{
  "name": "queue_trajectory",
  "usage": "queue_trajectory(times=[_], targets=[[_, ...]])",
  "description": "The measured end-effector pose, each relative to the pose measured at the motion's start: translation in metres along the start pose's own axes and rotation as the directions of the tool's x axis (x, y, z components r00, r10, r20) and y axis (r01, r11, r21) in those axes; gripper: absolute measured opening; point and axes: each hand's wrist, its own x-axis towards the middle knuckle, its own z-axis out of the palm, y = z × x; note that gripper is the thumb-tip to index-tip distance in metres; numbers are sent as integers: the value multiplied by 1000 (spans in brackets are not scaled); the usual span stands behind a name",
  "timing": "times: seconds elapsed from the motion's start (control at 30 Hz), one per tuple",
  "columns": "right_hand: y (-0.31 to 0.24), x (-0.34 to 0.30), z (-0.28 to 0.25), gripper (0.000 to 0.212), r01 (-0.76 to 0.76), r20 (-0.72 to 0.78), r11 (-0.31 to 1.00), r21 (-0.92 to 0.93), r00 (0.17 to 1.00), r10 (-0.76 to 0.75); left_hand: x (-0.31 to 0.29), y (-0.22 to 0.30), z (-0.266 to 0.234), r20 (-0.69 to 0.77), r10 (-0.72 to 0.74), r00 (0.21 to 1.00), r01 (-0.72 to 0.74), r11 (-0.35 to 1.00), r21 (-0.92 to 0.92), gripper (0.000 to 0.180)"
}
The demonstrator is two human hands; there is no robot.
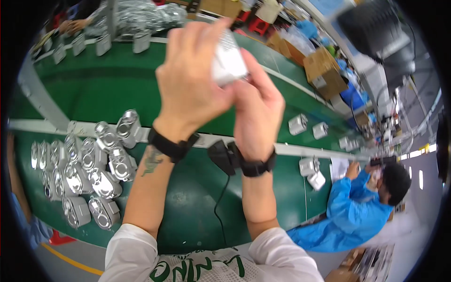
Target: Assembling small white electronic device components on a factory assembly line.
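Note:
Raised above the green bench, both my hands hold a white boxy housing (pixel 229 58) with rows of small holes on one face. My left hand (pixel 190 77) wraps its left side, fingers curled over the top. The fingers of my right hand (pixel 257 101) pinch it from the right and below, with the thumb near its lower edge. Motion blurs the hands and housing a little. Each wrist wears a black strap, and a black block (pixel 221 157) with a cable is beside the right one.
Silver-and-white housings (pixel 77 178) crowd the bench at left. A few white units (pixel 297 124) stand at right, near a co-worker in a blue smock (pixel 347 207). A white rail (pixel 286 149) crosses the bench; beyond are a cardboard box (pixel 324 73) and plastic-wrapped goods (pixel 141 21).

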Motion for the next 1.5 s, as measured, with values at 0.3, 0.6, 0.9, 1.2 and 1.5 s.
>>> queue_trajectory(times=[0.3,0.6,0.9,1.2,1.5], targets=[[42,15,-16,81,219,296,748,-627,955,-32,-16,-40,12,813,-472,341,922,-1,-388,61],[111,32,-106,71,45,262,462,-886,871,416,-36,-10,18,415,-520,746,511,848,144,61],[106,27,-97,71,196,272,336,-921,942,197,-7,24,-18,804,-294,517,683,707,-182,39],[167,110,17,93,175,266,329,-928,929,258,14,30,-33,590,-349,728,635,668,-388,21],[295,179,98,100,74,76,206,-976,997,2,27,-17,-75,-55,-673,737,378,479,-792,9]])
